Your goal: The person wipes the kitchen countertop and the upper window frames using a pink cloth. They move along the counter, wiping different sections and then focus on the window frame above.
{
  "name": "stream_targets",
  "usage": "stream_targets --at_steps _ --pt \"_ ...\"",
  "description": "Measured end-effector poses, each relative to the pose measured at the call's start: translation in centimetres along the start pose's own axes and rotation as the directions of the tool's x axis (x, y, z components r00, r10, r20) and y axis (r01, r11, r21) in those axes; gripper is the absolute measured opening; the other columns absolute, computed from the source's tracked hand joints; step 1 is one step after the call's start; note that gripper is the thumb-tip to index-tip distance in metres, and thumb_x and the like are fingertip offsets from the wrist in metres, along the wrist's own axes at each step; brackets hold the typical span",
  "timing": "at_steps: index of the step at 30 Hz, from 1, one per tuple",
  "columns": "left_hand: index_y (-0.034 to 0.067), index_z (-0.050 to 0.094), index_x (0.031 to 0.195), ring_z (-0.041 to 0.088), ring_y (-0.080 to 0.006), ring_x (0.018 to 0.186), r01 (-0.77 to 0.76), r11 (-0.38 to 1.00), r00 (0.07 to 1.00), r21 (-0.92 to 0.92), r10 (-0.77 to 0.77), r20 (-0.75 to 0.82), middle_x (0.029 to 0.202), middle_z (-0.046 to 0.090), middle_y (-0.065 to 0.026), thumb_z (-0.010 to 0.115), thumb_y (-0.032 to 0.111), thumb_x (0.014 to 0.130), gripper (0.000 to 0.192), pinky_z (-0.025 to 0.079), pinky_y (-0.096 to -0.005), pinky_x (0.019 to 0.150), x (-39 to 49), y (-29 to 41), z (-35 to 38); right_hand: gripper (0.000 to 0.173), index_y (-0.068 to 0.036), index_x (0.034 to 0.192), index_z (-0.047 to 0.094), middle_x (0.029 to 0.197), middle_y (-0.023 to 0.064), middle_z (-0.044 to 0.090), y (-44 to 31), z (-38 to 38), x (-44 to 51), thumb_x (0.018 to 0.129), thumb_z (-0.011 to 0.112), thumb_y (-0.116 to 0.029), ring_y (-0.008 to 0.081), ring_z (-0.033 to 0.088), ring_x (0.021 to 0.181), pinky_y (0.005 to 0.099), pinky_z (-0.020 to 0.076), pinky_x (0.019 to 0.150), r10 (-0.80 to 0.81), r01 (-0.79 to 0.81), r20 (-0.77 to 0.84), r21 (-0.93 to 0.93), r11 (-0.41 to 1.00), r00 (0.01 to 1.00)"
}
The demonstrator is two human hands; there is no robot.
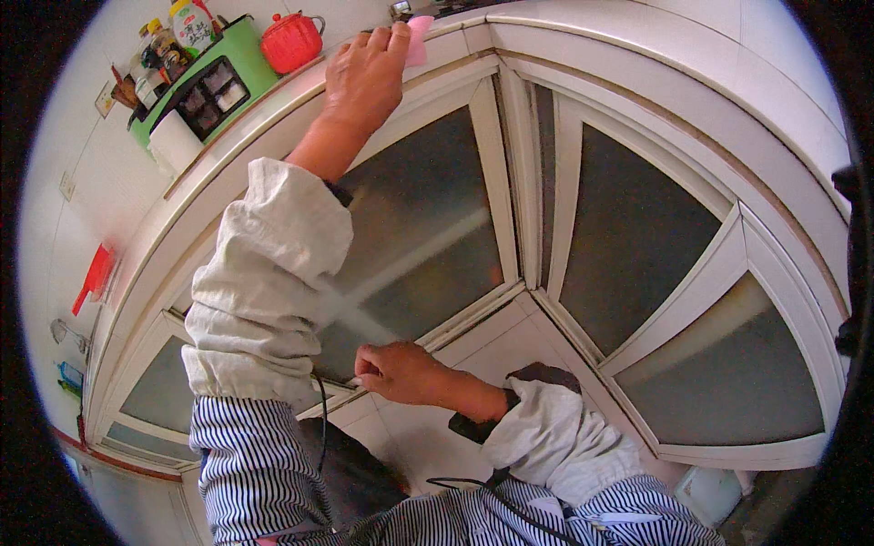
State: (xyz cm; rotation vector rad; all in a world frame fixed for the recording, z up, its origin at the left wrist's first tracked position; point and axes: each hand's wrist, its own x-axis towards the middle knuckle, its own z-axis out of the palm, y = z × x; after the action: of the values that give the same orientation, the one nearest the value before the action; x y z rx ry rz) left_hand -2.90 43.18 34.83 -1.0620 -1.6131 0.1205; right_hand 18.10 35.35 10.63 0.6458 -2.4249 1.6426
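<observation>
My left hand point(369, 72) reaches up to the front edge of the white countertop point(471, 42). It is shut on a pink cloth point(418, 42), which sticks out past the fingers on the right; the rest is hidden under the hand. Lower down, my right hand point(403, 372) hangs in front of a frosted-glass cabinet door point(423, 205) with its fingers curled in. Nothing shows in that hand, though its palm is turned from view. Pale sleeve covers point(252, 286) are on both forearms.
A red lidded pot point(292, 42) stands on the counter beside a green rack point(256, 58) with seasoning bottles point(167, 48). A paper roll point(176, 140) is near the rack. More glass-panelled doors point(635, 232) run along the right. A thin black cable point(505, 501) crosses my lap.
</observation>
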Motion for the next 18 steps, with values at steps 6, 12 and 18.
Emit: stream_targets --at_steps 6,12,18 --pt "0.007 0.054 0.12 0.063 -0.0308 0.102 -0.001 0.999 0.999 -0.052 -0.001 -0.033 0.109 0.064 -0.0118 0.061 0.006 0.08 0.041 0.051 -0.042 0.086 3.3 2.5 2.3 0.019 -0.004 0.091 0.059 0.08 0.0149 0.066 -0.7 -0.9 0.0 0.084 0.063 -0.021 0.0337 0.065 0.075 0.0436 0.0496 0.069 0.077 -0.077 0.003 0.05 0.996 0.997" --pt "0.008 0.055 0.118 0.063 -0.0319 0.102 0.108 0.975 0.984 -0.196 -0.077 0.158 0.107 0.065 -0.0123 0.063 0.008 0.08 0.039 0.051 -0.0446 0.086 6.5 4.0 3.4 0.016 -0.004 0.09 0.058 0.079 0.0159 0.065 -0.4 -0.5 0.6 0.082 0.062 -0.018 0.0364 0.063 0.075 0.0447 0.0488 0.068 0.049 -0.05 -0.009 -0.064 0.997 0.999" --pt "0.01 0.057 0.113 0.062 -0.0324 0.107 0.043 0.969 0.994 -0.242 -0.018 0.104 0.108 0.065 -0.0125 0.059 0.005 0.082 0.031 0.05 -0.0449 0.087 3.8 1.2 1.9 0.019 -0.005 0.092 0.055 0.079 0.0131 0.065 1.0 -1.1 1.0 0.088 0.062 -0.022 0.0326 0.064 0.073 0.042 0.0492 0.066 0.029 -0.028 -0.037 0.031 0.999 0.999"
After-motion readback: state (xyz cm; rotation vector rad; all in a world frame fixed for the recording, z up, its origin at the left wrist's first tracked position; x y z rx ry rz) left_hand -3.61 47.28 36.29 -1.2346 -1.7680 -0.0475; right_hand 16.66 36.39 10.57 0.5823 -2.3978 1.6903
